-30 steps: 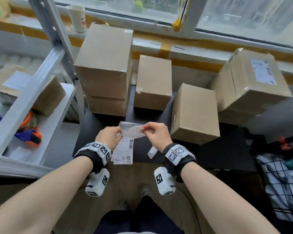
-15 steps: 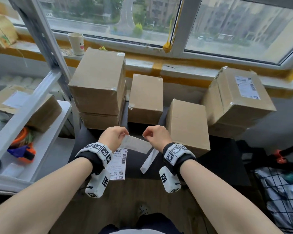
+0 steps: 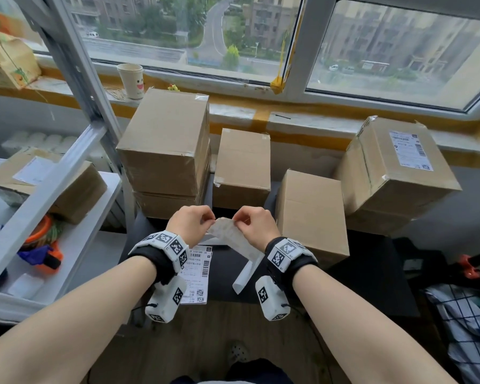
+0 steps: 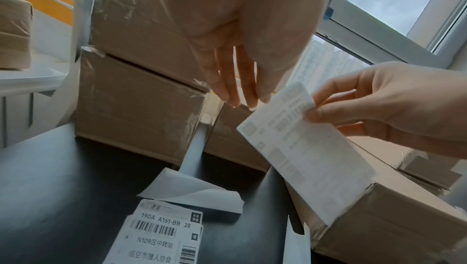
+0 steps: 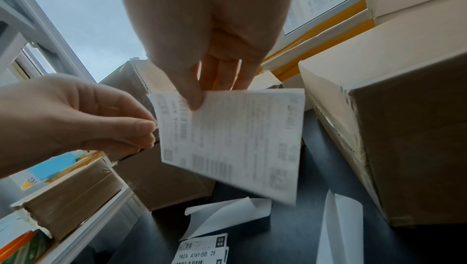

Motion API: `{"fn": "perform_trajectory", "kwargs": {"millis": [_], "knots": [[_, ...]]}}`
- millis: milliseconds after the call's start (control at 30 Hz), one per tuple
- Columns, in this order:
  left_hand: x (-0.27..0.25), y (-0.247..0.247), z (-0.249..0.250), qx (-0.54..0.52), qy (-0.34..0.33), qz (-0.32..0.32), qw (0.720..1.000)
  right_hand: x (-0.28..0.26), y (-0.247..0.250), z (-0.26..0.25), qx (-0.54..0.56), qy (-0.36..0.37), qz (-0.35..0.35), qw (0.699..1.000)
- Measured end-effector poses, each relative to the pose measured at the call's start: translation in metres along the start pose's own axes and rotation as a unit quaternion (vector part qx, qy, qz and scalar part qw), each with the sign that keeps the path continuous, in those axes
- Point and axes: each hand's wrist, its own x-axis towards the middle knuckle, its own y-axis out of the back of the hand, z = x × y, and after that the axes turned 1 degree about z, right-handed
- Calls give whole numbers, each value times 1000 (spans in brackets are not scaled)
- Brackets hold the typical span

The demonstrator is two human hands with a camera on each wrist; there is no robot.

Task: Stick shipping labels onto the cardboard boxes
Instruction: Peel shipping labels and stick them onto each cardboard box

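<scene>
Pinching a white printed shipping label (image 3: 231, 236) at its top edge with both hands, right hand (image 3: 257, 225) thumb and fingers on one corner, left hand (image 3: 191, 223) fingertips closed on the other. Label hangs in the air above the black tabletop (image 3: 372, 270), print side facing away from me, in front of the brown cardboard boxes (image 3: 311, 214). Compared with half a second ago, my hands are closer together and the label droops steeper toward my right wrist. Stack of printed labels (image 3: 197, 273) lies flat on the table under my left wrist; a peeled white backing strip (image 3: 244, 275) lies beside it.
</scene>
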Motion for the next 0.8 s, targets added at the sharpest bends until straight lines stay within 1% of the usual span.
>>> {"fn": "perform_trajectory", "kwargs": {"millis": [67,133,167,200,233,267,300,367,467,667,800], "knots": [[1,2,1,4,13,6,1000,2,2,1,10,-2,20,1000],[4,1,4,-21,32,-11,999,5,3,1,19,4,34,999],[6,-1,7,-59,47,-28,997,6,3,1,25,10,40,999],[8,-3,11,-127,74,-49,988,7,2,0,30,15,44,998],[10,-3,15,-215,107,-68,968,7,2,-1,35,19,47,998],[12,-3,20,-294,143,-79,942,8,2,-1,40,20,48,998],[13,-2,25,-350,171,-81,917,9,1,-1,44,21,49,998],[17,1,31,-403,209,-78,887,11,1,-1,50,21,47,997],[22,4,35,-450,242,-76,856,14,2,0,60,19,48,997],[26,3,39,-479,239,-78,841,18,3,2,81,24,26,996],[28,3,40,-479,234,-75,843,18,4,0,127,27,16,991]]}}
